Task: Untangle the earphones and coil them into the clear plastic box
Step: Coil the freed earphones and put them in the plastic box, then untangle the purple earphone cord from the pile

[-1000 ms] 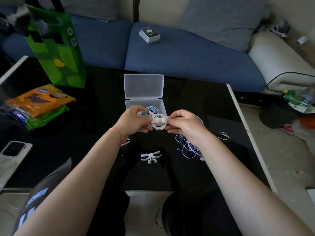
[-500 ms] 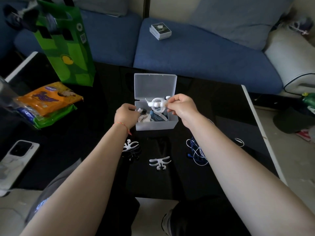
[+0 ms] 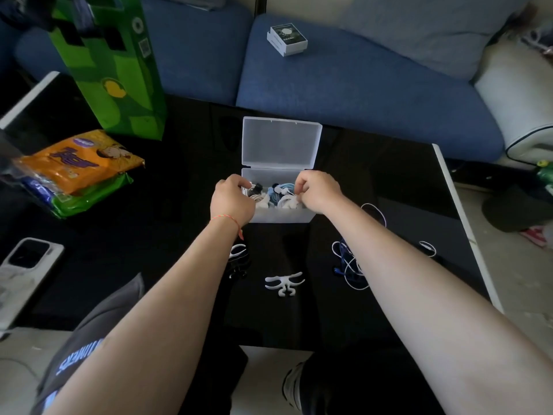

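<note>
A black table point(image 3: 185, 235) fills the middle of the frame, with a blue sofa point(image 3: 359, 94) across the top. The clear plastic box point(image 3: 281, 215) is seen at centre, its lid raised, already holding several coiled earphones point(image 3: 282, 193). A tangled blue and white set point(image 3: 348, 265) lies at right of centre, partly hidden by the right forearm; a white winder point(image 3: 284, 283) lies below the box. The left hand point(image 3: 232, 202) is curled at the box's left end, its fingertips hidden inside, so what is held cannot be told. The right hand point(image 3: 318, 190) is pinched on a white coil point(image 3: 288, 202) at the box's right end. The cords are judged light, limp and springy, best taken by the bundled loops, not the thin wire or the buds.
</note>
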Demonstrator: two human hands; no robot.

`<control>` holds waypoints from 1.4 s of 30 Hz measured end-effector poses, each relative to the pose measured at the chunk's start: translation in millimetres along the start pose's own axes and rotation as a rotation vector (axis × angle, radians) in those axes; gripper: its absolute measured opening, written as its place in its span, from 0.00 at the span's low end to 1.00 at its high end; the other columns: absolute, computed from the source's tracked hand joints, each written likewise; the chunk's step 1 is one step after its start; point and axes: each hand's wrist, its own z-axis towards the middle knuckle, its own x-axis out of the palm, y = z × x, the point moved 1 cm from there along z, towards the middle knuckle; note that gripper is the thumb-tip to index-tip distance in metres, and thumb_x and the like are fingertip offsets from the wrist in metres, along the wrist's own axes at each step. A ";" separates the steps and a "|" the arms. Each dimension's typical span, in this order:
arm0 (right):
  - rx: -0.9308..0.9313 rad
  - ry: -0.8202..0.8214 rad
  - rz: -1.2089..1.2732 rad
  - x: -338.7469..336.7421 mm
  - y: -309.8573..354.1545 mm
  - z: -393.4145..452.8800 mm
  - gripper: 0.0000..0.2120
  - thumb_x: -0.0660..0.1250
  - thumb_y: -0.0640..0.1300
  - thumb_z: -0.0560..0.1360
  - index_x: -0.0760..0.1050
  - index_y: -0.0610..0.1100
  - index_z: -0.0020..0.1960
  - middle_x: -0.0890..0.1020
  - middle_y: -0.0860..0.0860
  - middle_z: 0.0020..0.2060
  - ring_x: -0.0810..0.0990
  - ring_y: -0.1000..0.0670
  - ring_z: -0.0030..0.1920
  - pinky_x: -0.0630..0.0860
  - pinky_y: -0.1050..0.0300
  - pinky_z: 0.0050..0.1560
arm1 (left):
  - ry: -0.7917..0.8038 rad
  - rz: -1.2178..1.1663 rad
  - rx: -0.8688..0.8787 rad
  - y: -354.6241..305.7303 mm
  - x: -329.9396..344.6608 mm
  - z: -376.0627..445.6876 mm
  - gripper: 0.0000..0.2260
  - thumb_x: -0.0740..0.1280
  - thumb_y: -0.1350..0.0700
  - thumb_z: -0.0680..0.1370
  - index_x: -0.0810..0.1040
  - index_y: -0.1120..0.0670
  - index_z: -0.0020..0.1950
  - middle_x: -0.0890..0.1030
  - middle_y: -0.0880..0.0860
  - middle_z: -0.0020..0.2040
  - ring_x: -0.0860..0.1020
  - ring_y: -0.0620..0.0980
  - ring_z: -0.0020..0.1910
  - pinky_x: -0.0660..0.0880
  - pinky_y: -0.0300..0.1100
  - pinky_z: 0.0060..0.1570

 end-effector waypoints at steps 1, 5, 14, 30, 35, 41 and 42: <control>-0.004 0.005 -0.039 0.7 0.6 -0.5 0.15 0.69 0.37 0.77 0.71 0.53 0.37 0.79 0.55 0.43 0.77 0.48 0.53 0.71 0.49 0.60 | -0.005 0.001 0.001 -0.6 0.6 -0.5 0.20 0.61 0.69 0.73 0.77 0.54 0.62 0.73 0.57 0.63 0.73 0.51 0.48 0.70 0.40 0.45; -0.002 -0.018 -0.012 3.1 -0.3 2.6 0.13 0.70 0.38 0.76 0.74 0.52 0.39 0.82 0.54 0.46 0.78 0.48 0.53 0.68 0.50 0.60 | -0.023 0.005 -0.001 -1.9 0.7 -2.1 0.21 0.61 0.70 0.73 0.77 0.54 0.62 0.72 0.57 0.63 0.73 0.52 0.50 0.71 0.41 0.47; -0.115 -0.100 -0.463 1.6 0.6 -6.7 0.11 0.68 0.41 0.78 0.83 0.48 0.58 0.76 0.49 0.58 0.69 0.45 0.61 0.65 0.53 0.53 | -0.031 0.011 0.005 -5.6 2.8 -8.6 0.20 0.62 0.71 0.74 0.77 0.55 0.64 0.71 0.58 0.67 0.74 0.55 0.62 0.70 0.38 0.51; 0.254 0.070 -0.184 -30.9 -91.7 -96.5 0.03 0.68 0.39 0.77 0.79 0.45 0.49 0.81 0.46 0.52 0.81 0.44 0.49 0.80 0.50 0.50 | 0.129 0.076 0.244 -62.3 37.2 -74.4 0.15 0.64 0.64 0.76 0.80 0.55 0.61 0.72 0.56 0.66 0.72 0.55 0.64 0.64 0.36 0.57; 0.311 0.056 -0.209 -18.5 -109.0 -108.1 0.26 0.75 0.56 0.72 0.70 0.42 0.59 0.77 0.46 0.54 0.81 0.43 0.52 0.72 0.52 0.40 | 0.257 0.139 0.261 -69.9 52.9 -89.4 0.13 0.64 0.60 0.77 0.81 0.54 0.59 0.75 0.56 0.65 0.75 0.55 0.60 0.68 0.38 0.57; 0.324 0.151 -0.325 -25.4 -113.4 -111.3 0.06 0.69 0.42 0.77 0.77 0.42 0.52 0.78 0.48 0.45 0.81 0.44 0.47 0.75 0.53 0.43 | 0.317 0.086 0.274 -77.1 68.6 -97.0 0.10 0.64 0.62 0.77 0.82 0.55 0.54 0.82 0.54 0.54 0.77 0.49 0.50 0.71 0.36 0.51; 0.304 0.117 -0.280 -26.7 -113.3 -110.3 0.04 0.68 0.42 0.77 0.78 0.42 0.51 0.79 0.48 0.44 0.81 0.45 0.43 0.76 0.54 0.43 | 0.337 0.097 0.278 -76.3 70.3 -97.7 0.09 0.64 0.62 0.77 0.82 0.55 0.53 0.82 0.53 0.54 0.77 0.49 0.50 0.71 0.37 0.51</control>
